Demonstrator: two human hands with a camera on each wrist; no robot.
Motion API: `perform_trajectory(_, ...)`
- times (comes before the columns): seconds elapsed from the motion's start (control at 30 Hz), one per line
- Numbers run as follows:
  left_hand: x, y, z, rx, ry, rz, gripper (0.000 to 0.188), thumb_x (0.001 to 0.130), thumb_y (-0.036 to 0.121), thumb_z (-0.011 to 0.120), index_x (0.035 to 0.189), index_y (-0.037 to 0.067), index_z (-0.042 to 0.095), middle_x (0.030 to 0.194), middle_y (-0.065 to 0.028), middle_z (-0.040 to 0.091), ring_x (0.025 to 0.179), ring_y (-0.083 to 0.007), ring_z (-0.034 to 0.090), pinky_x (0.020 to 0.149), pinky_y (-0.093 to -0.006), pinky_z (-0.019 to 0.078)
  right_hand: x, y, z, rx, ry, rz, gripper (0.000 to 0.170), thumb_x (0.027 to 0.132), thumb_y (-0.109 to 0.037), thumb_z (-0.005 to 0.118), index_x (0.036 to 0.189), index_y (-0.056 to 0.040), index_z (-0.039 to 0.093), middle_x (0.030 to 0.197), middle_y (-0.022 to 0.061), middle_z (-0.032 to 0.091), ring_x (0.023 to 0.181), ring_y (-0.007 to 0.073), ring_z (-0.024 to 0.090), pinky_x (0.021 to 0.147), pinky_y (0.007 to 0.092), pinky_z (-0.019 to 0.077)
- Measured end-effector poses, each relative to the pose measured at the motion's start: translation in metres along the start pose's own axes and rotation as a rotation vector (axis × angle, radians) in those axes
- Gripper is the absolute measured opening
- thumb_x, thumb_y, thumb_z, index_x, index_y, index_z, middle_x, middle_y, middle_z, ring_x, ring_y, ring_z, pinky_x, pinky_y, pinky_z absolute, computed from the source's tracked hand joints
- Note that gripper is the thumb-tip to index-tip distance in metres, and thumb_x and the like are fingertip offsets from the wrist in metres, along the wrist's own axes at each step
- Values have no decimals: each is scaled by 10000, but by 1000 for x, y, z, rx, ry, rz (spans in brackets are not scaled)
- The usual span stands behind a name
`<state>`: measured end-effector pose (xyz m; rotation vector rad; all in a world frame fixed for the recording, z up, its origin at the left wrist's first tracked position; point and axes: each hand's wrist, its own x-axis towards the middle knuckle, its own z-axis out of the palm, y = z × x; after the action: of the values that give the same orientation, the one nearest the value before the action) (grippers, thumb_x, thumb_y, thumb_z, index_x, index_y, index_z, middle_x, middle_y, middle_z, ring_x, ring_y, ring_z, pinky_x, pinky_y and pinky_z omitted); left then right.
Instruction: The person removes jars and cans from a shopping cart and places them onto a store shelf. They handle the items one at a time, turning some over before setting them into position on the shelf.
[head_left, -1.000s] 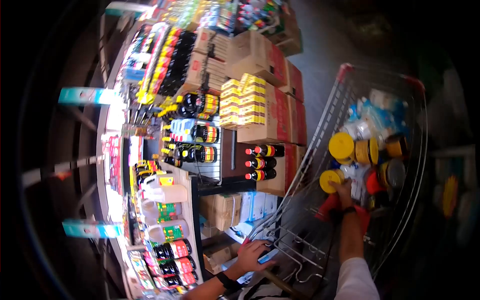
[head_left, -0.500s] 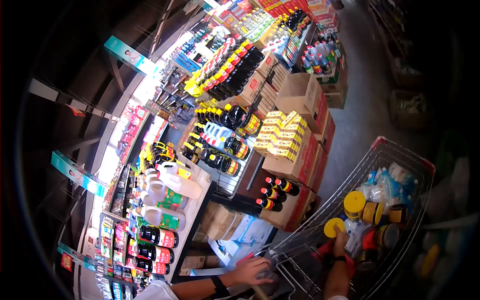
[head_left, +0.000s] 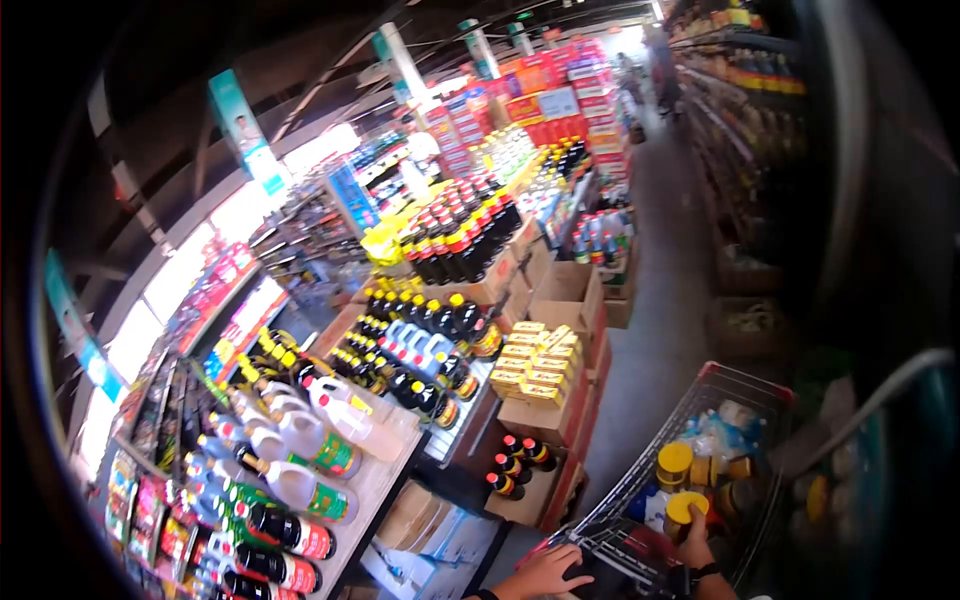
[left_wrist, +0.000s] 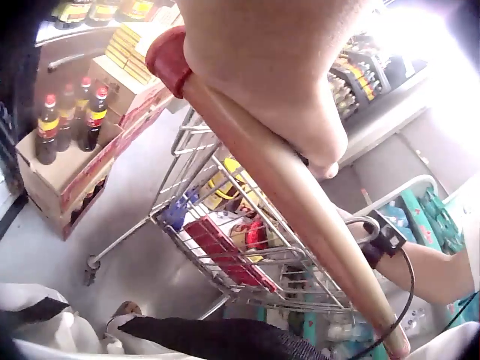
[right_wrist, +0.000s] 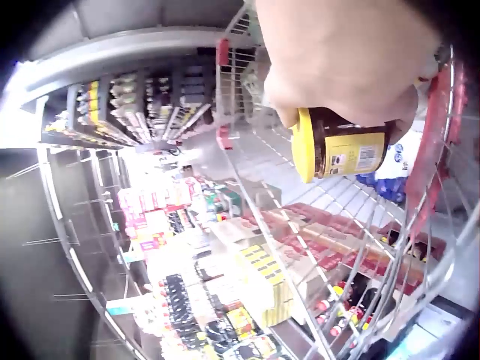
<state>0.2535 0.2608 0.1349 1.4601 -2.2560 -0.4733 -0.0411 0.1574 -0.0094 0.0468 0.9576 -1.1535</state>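
Observation:
My right hand (head_left: 697, 548) holds a dark jar with a yellow lid (head_left: 687, 506) in the wire cart (head_left: 640, 455). In the right wrist view, fingers (right_wrist: 349, 67) curl over the jar (right_wrist: 351, 150), which lies sideways with its yellow label showing. Other yellow-lidded jars (head_left: 675, 459) and plastic-wrapped goods (head_left: 722, 428) are beside it. My left hand (head_left: 545, 573) rests over the cart's handle; in the left wrist view, the hand (left_wrist: 274, 75) lies across the bar (left_wrist: 277, 184) with no fingers wrapped underneath.
Left of the cart, a low shelf (head_left: 395, 455) bears jugs and dark bottles. Yellow boxes (head_left: 540, 365) are stacked on cartons, with red-capped bottles (head_left: 505, 487) in a lower carton (head_left: 535, 510). An aisle (head_left: 655, 300) runs between the displays and the right-hand shelving (head_left: 735, 130).
The head view has swung upward, showing more of the aisle and placing cart and hands lower. The jar in my right hand now shows more of its side below the lid. My left hand stays on the handle.

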Motion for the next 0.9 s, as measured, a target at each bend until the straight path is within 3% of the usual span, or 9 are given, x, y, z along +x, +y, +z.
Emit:
perform_trajectory(0.07, -1, -4, -1, -88, -131, -33, 456, 808, 497, 735, 887, 71, 593, 940, -84, 619, 879, -285, 626, 761, -376, 504, -21, -4, -21, -74, -246, -132, 553, 962, -507, 496, 1306, -76, 532, 1239, 87, 607, 1132, 239, 594, 1002, 381, 464)
perform_trajectory(0.1, -5, -11, 5, -142, -89, 33, 467, 811, 514, 723, 865, 68, 595, 862, -90, 602, 864, -289, 621, 733, -384, 495, -69, -20, 11, 51, -212, -36, 528, 929, -442, 581, 1310, -78, 556, 1240, 82, 635, 1110, 265, 623, 974, 406, 498)
perform_trajectory(0.2, -6, -20, 3, -213, -185, 116, 475, 784, 509, 727, 804, 45, 623, 840, -136, 601, 838, -339, 606, 727, -437, 479, -98, -21, 10, 156, -188, -244, 517, 931, -410, 577, 1334, -89, 538, 1278, 83, 619, 1174, 272, 595, 980, 445, 494)
perform_trajectory(0.33, -15, -18, 7, -138, -84, 334, 509, 716, 490, 794, 874, 28, 651, 982, -128, 653, 922, -317, 648, 792, -409, 528, -214, -15, 36, 100, 154, -412, 633, 850, -519, 649, 1351, -153, 521, 1315, 73, 584, 1187, 279, 561, 1001, 480, 448)
perform_trajectory(0.4, -13, -19, 8, -125, -323, 268, 515, 746, 487, 772, 937, 20, 672, 1062, -145, 649, 997, -334, 637, 840, -413, 520, -296, 0, 58, 43, 276, -466, 671, 822, -504, 704, 1359, -155, 505, 1343, 75, 552, 1240, 265, 520, 1031, 473, 423)
perform_trajectory(0.53, -28, -14, 0, -103, -314, 368, 497, 792, 494, 727, 954, 29, 655, 1007, -119, 647, 929, -340, 645, 788, -423, 515, -387, 48, 14, 214, 476, -575, 626, 873, -519, 639, 1351, -138, 505, 1366, 102, 534, 1255, 270, 509, 1034, 498, 398)
perform_trajectory(0.6, -29, -16, 4, -56, -334, 371, 496, 819, 517, 694, 957, 42, 656, 1009, -107, 651, 930, -320, 651, 794, -412, 518, -438, 63, 5, 337, 391, -734, 662, 835, -511, 676, 1364, -153, 501, 1374, 85, 527, 1292, 290, 466, 1089, 531, 316)
perform_trajectory(0.8, -36, -9, 9, -27, -351, 329, 490, 829, 505, 686, 988, 42, 666, 1026, -114, 657, 969, -316, 648, 827, -409, 511, -530, 83, -142, 556, 883, -963, 701, 795, -488, 730, 1384, -203, 477, 1410, 96, 487, 1309, 316, 435, 1075, 623, 274)
perform_trajectory(0.9, -39, -2, 6, -66, -364, 260, 478, 816, 486, 701, 989, 42, 664, 1047, -124, 657, 992, -325, 642, 843, -407, 503, -566, 73, -186, 651, 830, -1137, 743, 796, -468, 742, 1410, -184, 435, 1440, 97, 444, 1325, 324, 410, 1089, 590, 288)
